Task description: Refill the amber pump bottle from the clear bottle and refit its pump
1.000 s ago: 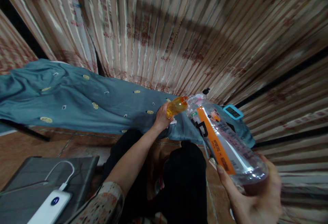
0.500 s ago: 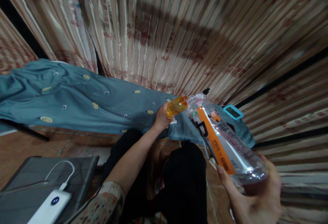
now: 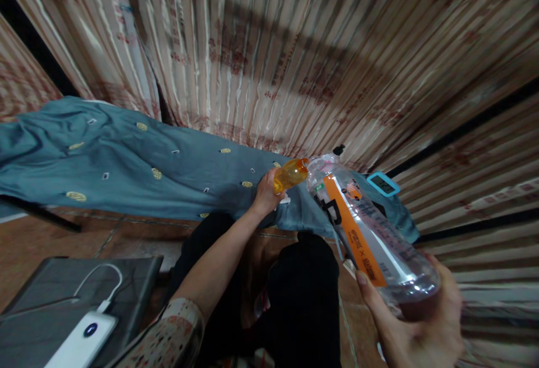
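My left hand (image 3: 266,193) is wrapped round a small orange bottle (image 3: 290,175), tilted with its mouth up to the right. That mouth meets the neck end of a large clear bottle (image 3: 370,228) with an orange and silver label. The large bottle slopes down toward me on the right, and my right hand (image 3: 425,312) grips its base from below, thumb on the near side. Whether the two openings touch is too small to tell.
Blue-green cloth (image 3: 138,160) with yellow pineapple prints lies ahead, below a pleated curtain (image 3: 261,65). On the cloth's right stands a blue-framed digital device (image 3: 383,184). A white power bank (image 3: 84,340) with a cable rests on a grey seat (image 3: 46,284) at lower left.
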Demonstrator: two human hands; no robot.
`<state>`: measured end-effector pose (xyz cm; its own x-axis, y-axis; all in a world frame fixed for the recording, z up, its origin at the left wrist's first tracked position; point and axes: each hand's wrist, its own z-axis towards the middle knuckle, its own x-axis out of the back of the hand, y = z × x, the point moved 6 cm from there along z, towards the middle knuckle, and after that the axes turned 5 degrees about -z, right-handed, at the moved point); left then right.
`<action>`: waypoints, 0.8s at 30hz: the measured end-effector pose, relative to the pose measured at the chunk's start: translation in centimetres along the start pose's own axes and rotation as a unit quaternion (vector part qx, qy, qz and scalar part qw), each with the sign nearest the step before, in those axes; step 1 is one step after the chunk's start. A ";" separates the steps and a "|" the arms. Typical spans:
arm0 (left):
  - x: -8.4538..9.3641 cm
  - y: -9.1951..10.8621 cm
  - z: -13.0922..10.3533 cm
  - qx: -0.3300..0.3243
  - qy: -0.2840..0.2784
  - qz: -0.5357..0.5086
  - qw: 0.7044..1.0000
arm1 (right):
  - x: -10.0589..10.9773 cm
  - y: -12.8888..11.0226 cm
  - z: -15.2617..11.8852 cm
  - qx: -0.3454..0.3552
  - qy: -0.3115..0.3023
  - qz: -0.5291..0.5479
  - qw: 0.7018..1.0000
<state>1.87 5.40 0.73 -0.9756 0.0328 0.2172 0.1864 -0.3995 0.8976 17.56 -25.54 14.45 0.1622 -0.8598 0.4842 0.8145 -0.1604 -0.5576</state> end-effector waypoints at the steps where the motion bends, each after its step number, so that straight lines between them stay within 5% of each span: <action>1: 0.0 0.0 0.0 0.001 -0.003 0.001 1.000 | 0.0 -0.1 0.0 0.000 0.002 0.001 1.000; 24: 0.1 0.1 0.0 0.003 -0.010 0.005 1.000 | 0.2 -0.5 0.0 0.027 -0.013 -0.020 0.999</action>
<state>1.82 5.33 0.78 -0.9711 0.0473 0.2339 0.1969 -0.3943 0.8976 17.25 -25.61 14.83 0.1434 -0.8404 0.5227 0.8493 -0.1667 -0.5009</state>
